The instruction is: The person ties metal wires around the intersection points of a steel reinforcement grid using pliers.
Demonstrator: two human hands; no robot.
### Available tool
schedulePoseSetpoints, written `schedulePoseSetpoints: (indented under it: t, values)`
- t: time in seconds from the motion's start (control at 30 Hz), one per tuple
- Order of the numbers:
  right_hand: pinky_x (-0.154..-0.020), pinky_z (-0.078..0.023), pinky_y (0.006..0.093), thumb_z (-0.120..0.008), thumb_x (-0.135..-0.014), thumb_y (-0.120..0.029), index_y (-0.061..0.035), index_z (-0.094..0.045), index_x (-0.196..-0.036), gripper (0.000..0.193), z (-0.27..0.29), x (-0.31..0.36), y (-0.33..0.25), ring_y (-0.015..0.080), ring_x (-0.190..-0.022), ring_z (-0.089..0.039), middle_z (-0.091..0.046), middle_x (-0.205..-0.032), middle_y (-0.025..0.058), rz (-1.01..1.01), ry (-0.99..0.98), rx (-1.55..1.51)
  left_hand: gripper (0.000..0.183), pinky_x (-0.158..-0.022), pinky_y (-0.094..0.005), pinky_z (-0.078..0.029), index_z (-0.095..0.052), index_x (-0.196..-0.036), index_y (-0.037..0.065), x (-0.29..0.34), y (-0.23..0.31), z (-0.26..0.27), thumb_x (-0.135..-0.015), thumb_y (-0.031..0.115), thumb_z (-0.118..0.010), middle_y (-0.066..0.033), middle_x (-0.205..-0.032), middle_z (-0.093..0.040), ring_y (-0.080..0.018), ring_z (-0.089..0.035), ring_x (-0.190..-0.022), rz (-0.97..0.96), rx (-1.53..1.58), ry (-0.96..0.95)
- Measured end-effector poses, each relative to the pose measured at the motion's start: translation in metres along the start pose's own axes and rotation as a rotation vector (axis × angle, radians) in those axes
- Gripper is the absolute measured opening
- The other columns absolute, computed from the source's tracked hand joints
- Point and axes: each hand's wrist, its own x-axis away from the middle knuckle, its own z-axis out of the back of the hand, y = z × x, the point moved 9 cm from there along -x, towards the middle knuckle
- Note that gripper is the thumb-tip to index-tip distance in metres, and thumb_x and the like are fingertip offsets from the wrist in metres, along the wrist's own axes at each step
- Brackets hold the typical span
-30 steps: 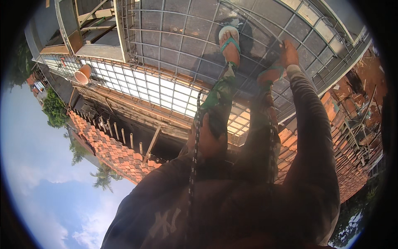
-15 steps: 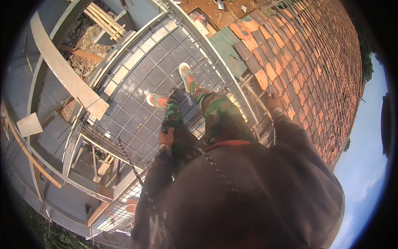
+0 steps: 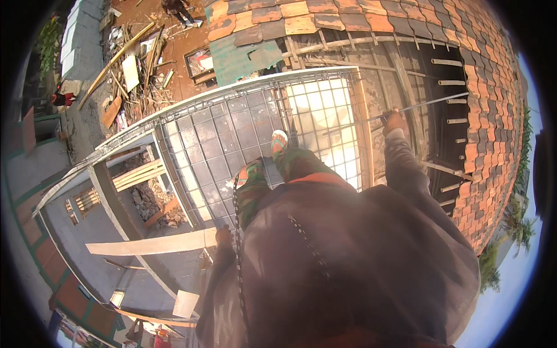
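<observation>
My right hand (image 3: 395, 123) is raised on the right, its fingers closed round a thin steel rod (image 3: 429, 105). The rod runs rightward to the roof tiles and leftward above the rebar grid (image 3: 232, 124). Down by my left thigh, my left hand (image 3: 224, 235) appears beside the end of a long pale plank (image 3: 154, 243); its fingers are too dark and small to read, and contact with the plank is uncertain. My sandalled foot (image 3: 279, 142) rests on the grid, over dark panels.
A tiled roof (image 3: 493, 110) borders the right, with an opening showing wooden battens (image 3: 406, 75). Concrete beams (image 3: 116, 203) frame drops to rubble (image 3: 154, 200) on the left. Below lie a scrap-wood pile (image 3: 139, 69) and a person (image 3: 178, 10). A patterned cord (image 3: 239, 267) hangs before me.
My view and body have turned, bringing the ground and roof opening into sight. The rod now lies nearly level across the view, still in my right hand. My left hand has moved off my thigh.
</observation>
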Motion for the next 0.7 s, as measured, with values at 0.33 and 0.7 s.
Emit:
schedulePoseSetpoints:
  t: [0.33, 0.7]
  values:
    - [-0.097, -0.059, 0.0457, -0.035, -0.112, -0.026, 0.0003, -0.047, -0.138, 0.039, 0.022, 0.020, 0.086, 0.0325, -0.114, -0.063, -0.059, -0.127, 0.0210, -0.285, -0.038, -0.431, 0.035, -0.067, -0.0403, -0.053, -0.065, -0.119, 0.005, -0.097, 0.126, 0.193, -0.097, 0.031, -0.061, -0.0079, -0.098, -0.064, -0.0238, -0.065, -0.081, 0.079, 1.234, -0.094]
    - [-0.094, -0.059, 0.0507, -0.051, -0.105, -0.017, -0.0065, -0.052, -0.125, 0.023, -0.069, 0.043, 0.167, 0.0256, -0.110, -0.064, -0.063, -0.116, 0.0121, -0.320, -0.043, -0.264, 0.084, -0.115, -0.0537, -0.039, -0.042, -0.153, 0.015, -0.095, 0.358, 0.284, -0.084, 0.055, -0.069, -0.0186, -0.153, -0.046, -0.0401, -0.045, -0.141, -0.045, -0.163, -0.119]
